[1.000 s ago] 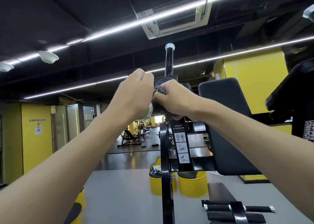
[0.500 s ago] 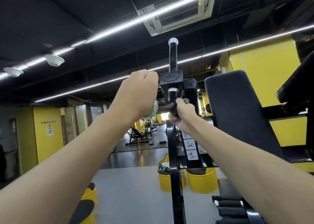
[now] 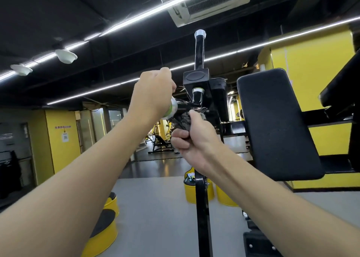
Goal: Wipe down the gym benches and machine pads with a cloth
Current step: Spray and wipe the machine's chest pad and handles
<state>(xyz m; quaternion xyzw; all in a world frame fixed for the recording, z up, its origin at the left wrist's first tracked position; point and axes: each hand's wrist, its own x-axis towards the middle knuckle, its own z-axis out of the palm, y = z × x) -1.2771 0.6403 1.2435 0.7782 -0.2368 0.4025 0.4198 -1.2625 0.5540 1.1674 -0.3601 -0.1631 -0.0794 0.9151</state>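
My right hand [image 3: 196,141] grips a dark grey cloth [image 3: 183,121] bunched against the black machine post [image 3: 201,208], just below a short chrome-ringed handle [image 3: 197,96]. My left hand [image 3: 153,95] is curled round a white and green bottle [image 3: 172,108], of which only one end shows, held left of the post's head block [image 3: 195,77]. A tall black grip [image 3: 199,48] stands up from that block. The machine's big black back pad [image 3: 272,124] hangs to the right, apart from both hands.
Another black pad [image 3: 342,85] juts in at the far right edge. Yellow drum stools [image 3: 198,192] stand behind the post, and another [image 3: 103,231] at lower left on the grey floor. More gym machines [image 3: 159,141] stand far back.
My right hand has slid down with the cloth from the head block to under the short handle. My left hand stays beside the block with the bottle.
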